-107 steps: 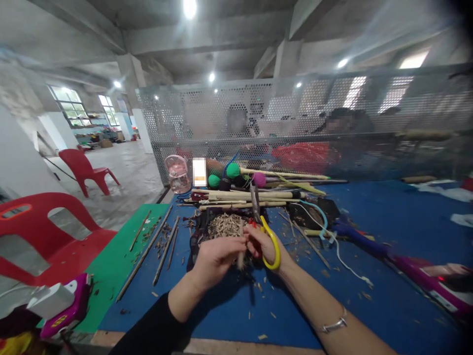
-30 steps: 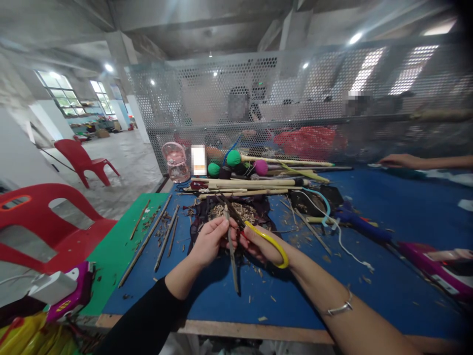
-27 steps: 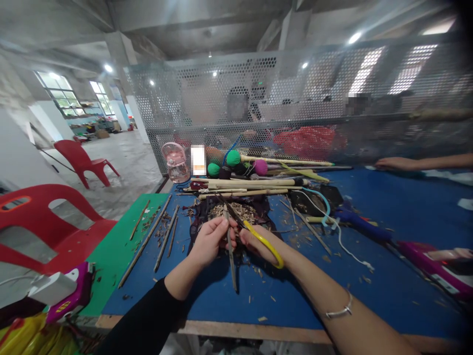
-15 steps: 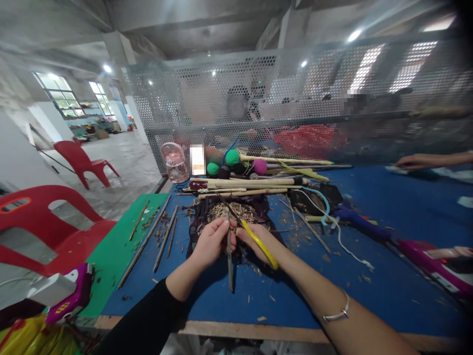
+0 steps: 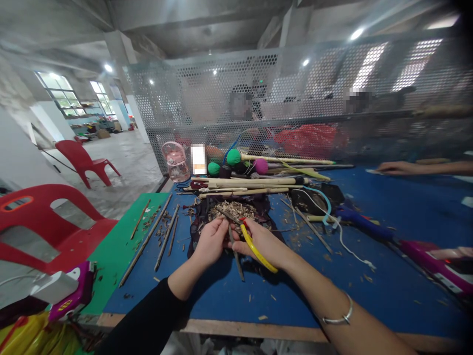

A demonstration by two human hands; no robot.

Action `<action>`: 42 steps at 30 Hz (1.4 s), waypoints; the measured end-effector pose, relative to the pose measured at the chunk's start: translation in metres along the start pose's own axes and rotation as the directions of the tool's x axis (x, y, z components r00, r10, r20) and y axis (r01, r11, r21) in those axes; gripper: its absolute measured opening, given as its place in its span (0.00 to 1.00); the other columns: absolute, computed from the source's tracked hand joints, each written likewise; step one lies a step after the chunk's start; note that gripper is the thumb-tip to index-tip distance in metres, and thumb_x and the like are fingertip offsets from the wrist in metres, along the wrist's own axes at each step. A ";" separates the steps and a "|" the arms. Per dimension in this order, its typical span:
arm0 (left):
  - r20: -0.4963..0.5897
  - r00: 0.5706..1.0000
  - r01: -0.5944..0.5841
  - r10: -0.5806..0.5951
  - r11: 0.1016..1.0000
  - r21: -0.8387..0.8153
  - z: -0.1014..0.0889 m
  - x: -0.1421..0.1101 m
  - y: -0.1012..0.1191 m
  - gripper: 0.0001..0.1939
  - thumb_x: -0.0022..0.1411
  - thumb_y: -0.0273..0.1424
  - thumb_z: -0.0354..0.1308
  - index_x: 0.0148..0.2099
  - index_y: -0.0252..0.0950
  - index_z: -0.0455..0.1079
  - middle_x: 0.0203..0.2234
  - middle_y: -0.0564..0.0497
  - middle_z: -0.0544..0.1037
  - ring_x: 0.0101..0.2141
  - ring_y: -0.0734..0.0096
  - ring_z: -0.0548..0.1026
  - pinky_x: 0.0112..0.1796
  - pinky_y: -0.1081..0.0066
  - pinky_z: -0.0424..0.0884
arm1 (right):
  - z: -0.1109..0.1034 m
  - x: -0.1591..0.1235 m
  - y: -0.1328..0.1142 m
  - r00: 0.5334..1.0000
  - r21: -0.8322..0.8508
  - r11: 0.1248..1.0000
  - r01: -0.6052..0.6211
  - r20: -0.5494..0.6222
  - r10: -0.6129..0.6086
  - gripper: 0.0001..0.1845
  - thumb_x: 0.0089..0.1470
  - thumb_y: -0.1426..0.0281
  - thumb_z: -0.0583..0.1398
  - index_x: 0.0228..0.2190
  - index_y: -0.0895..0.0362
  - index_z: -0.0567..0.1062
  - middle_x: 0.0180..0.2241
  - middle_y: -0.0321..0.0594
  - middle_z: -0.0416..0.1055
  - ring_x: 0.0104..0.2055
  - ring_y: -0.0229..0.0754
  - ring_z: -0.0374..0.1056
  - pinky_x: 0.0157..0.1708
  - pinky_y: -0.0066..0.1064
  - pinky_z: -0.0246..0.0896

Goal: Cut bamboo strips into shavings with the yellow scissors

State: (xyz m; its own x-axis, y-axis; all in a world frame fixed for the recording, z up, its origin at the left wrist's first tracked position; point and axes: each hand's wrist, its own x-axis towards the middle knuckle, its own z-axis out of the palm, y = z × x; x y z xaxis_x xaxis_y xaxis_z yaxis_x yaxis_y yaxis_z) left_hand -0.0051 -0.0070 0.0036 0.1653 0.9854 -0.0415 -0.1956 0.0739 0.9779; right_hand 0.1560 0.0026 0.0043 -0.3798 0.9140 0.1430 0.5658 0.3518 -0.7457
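Over the pile of wood shavings (image 5: 236, 209), my two hands meet. My left hand (image 5: 210, 240) is closed, its thumb and fingers pinching a thin grey-brown stick (image 5: 238, 265) that slants down towards me. My right hand (image 5: 266, 242) grips yellow-handled scissors (image 5: 258, 254), their dark blades (image 5: 228, 214) pointing up and left across the stick's upper part. Right-hand fingers also lie close against the stick; where blade and stick touch is partly hidden. Beneath the shavings spreads a dark cloth (image 5: 199, 212).
Thin sticks (image 5: 148, 239) lie to the left on the blue tabletop (image 5: 207, 301). Pale poles (image 5: 254, 183), yarn balls (image 5: 233, 157) and a pink bottle (image 5: 176, 162) stand behind. A co-worker's hand (image 5: 395, 168) is at the far right. A purple power strip (image 5: 432, 264) lies on the right.
The stick's lower end has swung to the right and sits slightly higher. My right-hand fingers have shifted around the stick and scissors. The co-worker's hand has moved left.
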 end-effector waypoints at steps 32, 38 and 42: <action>0.076 0.996 0.038 -0.045 0.996 0.085 0.003 -0.001 -0.004 0.20 0.54 0.48 0.51 0.31 0.34 0.61 0.16 0.58 0.65 0.15 0.80 0.68 0.17 0.80 0.66 | 0.012 0.005 0.002 0.996 -0.001 0.997 0.083 0.014 -0.083 0.20 0.48 0.54 0.57 0.32 0.57 0.63 0.29 0.38 0.68 0.27 0.37 0.62 0.27 0.26 0.56; 0.070 0.997 0.023 -0.029 0.996 0.085 0.004 -0.003 -0.001 0.19 0.55 0.48 0.50 0.30 0.35 0.59 0.16 0.57 0.67 0.15 0.79 0.68 0.15 0.80 0.64 | 0.021 0.006 0.007 0.998 0.040 0.997 0.061 -0.019 -0.060 0.21 0.47 0.51 0.57 0.30 0.57 0.64 0.25 0.36 0.68 0.25 0.37 0.62 0.24 0.26 0.54; 0.043 0.999 0.028 -0.033 0.993 0.117 0.003 -0.002 -0.001 0.19 0.54 0.49 0.49 0.30 0.36 0.59 0.15 0.57 0.67 0.15 0.77 0.69 0.14 0.80 0.63 | 0.022 0.007 0.010 0.997 0.125 0.990 0.059 0.042 -0.064 0.19 0.51 0.53 0.54 0.28 0.58 0.66 0.24 0.36 0.69 0.25 0.37 0.63 0.25 0.25 0.55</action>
State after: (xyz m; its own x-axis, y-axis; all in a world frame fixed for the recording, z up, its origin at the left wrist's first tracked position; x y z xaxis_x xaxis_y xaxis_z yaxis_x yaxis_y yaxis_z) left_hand -0.0023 -0.0095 0.0031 0.2132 0.9748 -0.0651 -0.0764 0.0830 0.9936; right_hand 0.1429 0.0080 -0.0158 -0.4459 0.8801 0.1630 0.4469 0.3768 -0.8114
